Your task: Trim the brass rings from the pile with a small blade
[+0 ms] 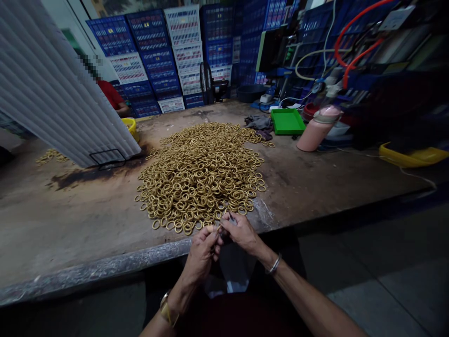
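A broad heap of brass-coloured rings lies on the worktable, its front edge close to the table's rim. Just in front of the heap, my left hand is closed, fingers pinched around what looks like a brass ring, mostly hidden by the fingertips. My right hand meets it from the right, also closed. From between its thumb and forefinger pokes the dark tip of a thin tool; the remainder of this tool is covered by the hand. Both hands touch or nearly touch at the fingertips.
The worktable has a foil-like wrapped front edge. A corrugated white panel stands left in a black wire stand. Behind it are a yellow basket and another person's arm. A green tray and pink bottle stand right.
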`<state>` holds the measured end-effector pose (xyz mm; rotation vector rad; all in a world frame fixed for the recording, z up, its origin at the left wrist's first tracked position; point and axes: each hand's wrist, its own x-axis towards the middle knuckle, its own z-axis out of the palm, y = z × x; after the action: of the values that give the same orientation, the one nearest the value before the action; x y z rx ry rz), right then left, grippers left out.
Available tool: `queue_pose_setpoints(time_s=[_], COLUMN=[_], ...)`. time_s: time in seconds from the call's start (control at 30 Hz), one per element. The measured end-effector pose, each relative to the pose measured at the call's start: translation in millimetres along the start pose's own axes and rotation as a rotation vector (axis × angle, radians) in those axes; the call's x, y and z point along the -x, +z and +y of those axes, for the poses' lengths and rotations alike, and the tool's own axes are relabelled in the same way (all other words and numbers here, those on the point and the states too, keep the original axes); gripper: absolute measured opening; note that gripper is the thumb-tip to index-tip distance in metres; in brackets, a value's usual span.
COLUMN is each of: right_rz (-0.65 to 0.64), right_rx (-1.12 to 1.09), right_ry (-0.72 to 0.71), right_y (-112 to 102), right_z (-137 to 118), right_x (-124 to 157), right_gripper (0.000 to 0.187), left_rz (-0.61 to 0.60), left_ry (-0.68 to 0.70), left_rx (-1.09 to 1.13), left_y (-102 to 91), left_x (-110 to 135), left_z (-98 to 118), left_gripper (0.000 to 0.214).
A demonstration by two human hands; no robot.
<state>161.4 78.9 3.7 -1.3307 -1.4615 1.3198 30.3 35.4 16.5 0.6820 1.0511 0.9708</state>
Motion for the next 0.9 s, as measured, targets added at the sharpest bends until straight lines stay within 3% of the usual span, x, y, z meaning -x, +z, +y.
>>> queue_pose_setpoints(time_s=[0.13, 0.27, 0.4, 0.5, 0.6, 0.73, 0.9], right_rz=[0.057, -0.099, -0.161, -0.171, -0.11, 0.096, 0.235], right_rx=[0.329, 0.62, 0.802, 0.894, 0.954, 0.981, 0.996], right_ry=[-0.159, -0.302, -0.273, -0.199, -0.118, -0.041, 0.038], right_y=[-3, -5, -3, -1, -4, -19, -33], right_z=[8, 11, 0, -8, -6, 4, 9], right_x=[3, 11, 18, 19, 17, 9, 6], right_gripper=[0.016, 0.012, 0.015, 0.02, 0.024, 0.02, 0.019], left_rz=[0.061, 0.091, 0.122, 0.12, 0.062, -0.039, -0.014], left_ry=[0.018, 0.079, 0.164, 0.145, 0.073, 0.01, -0.062], left_rx=[-0.053, -0.177, -0.274, -0.271, -0.196, 0.011, 0.193], left_y=[0.7, -0.5, -0.8, -0.3, 0.0, -0.4, -1.5], left_x=[0, -1, -1, 3, 10, 16, 10], left_z=[1, -2, -4, -2, 2, 4, 0], left_gripper=[0.028, 0.029, 0.029, 0.03, 0.028, 0.024, 0.026])
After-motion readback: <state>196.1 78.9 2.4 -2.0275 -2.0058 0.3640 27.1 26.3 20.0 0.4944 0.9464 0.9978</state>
